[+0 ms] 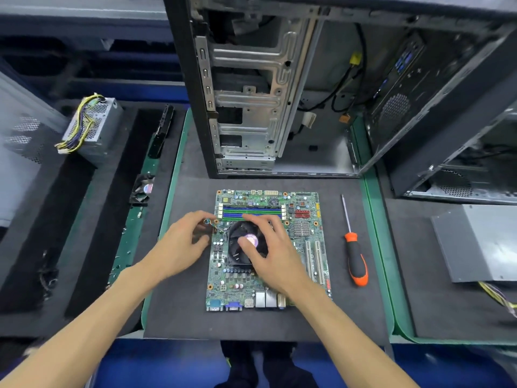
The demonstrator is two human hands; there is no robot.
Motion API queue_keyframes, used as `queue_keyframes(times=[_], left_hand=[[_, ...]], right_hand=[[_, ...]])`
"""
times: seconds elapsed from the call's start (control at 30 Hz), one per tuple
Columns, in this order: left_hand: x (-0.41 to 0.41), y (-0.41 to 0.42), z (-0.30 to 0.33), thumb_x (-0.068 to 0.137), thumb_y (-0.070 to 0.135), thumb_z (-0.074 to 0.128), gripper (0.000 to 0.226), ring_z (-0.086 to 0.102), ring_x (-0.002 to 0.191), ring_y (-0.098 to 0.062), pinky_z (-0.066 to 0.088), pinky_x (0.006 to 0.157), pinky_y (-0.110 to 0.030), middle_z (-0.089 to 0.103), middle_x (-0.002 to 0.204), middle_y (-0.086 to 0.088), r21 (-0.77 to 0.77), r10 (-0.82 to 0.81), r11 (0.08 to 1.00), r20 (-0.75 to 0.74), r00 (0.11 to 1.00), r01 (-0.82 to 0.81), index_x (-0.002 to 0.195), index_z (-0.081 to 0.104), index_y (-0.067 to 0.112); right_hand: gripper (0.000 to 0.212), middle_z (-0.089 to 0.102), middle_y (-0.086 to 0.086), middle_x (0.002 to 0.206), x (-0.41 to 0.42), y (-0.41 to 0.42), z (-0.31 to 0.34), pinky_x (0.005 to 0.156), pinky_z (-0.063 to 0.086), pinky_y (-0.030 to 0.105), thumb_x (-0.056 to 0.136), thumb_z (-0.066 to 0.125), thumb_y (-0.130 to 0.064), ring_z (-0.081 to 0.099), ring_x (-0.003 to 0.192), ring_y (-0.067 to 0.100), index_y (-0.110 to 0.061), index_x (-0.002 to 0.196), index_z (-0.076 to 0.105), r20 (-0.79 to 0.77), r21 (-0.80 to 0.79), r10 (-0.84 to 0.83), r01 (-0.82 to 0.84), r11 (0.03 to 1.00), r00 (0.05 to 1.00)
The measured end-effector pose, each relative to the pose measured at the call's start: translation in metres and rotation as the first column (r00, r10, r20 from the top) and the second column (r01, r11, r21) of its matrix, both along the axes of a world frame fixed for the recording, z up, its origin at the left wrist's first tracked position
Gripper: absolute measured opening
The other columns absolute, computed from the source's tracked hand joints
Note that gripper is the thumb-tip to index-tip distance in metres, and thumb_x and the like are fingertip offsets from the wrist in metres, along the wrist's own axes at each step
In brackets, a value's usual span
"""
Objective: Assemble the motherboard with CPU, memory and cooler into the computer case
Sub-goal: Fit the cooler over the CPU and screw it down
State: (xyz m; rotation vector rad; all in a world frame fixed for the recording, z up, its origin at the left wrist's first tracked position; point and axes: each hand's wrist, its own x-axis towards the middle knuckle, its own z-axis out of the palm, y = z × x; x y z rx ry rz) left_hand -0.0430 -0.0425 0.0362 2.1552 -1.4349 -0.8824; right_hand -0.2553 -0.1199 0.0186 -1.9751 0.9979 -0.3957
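A green motherboard (300, 217) lies flat on the dark mat in front of me, its ports toward me. Blue and green memory slots (251, 210) run across its far side. The black round cooler (242, 249) sits on the board left of centre. My right hand (272, 249) rests on the cooler, fingers spread over its rim and thumb on the hub. My left hand (183, 242) is at the board's left edge, fingertips pinching the cooler's thin cable (210, 223). The open computer case (307, 88) stands behind the board.
An orange-and-black screwdriver (354, 256) lies to the right of the board. A power supply (92, 127) with yellow wires sits at far left, a small fan (142, 189) and a dark card (162, 133) beside the mat. A grey panel (475, 242) lies at right.
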Motion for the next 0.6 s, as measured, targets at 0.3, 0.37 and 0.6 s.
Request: queue_keyframes(times=[0.3,0.37,0.6], left_hand=[[-0.053,-0.001,0.027,0.075,0.078,0.049,0.103,0.037,0.138,-0.02,0.017,0.12,-0.031,0.041,0.151,0.0,-0.059,-0.379,0.899,0.39,0.839,0.434,0.153,0.032,0.013],[-0.047,-0.007,0.025,0.071,0.083,0.048,0.105,0.038,0.138,-0.017,0.021,0.118,-0.031,0.042,0.151,0.003,-0.042,-0.387,0.899,0.391,0.835,0.436,0.152,0.035,0.016],[-0.037,-0.019,0.018,0.07,0.067,0.073,0.097,0.038,0.137,-0.013,0.018,0.114,-0.025,0.044,0.148,0.006,-0.083,-0.419,0.877,0.35,0.838,0.474,0.149,0.039,0.022]], right_hand=[[0.104,0.034,-0.019,0.15,-0.026,-0.013,0.005,0.114,0.038,0.027,0.074,0.082,-0.06,0.039,0.136,0.0,-0.036,0.156,0.024,-0.111,0.019,0.155,-0.154,0.988,0.982],[0.102,0.037,-0.02,0.148,-0.023,-0.013,0.008,0.113,0.038,0.026,0.071,0.082,-0.063,0.04,0.135,0.0,-0.036,0.153,0.027,-0.119,0.015,0.151,-0.15,0.989,0.981],[0.106,0.024,-0.009,0.16,-0.026,-0.015,0.019,0.117,0.033,0.03,0.082,0.08,-0.05,0.031,0.145,0.011,-0.026,0.16,0.013,-0.248,0.015,0.225,-0.229,0.973,0.942]])
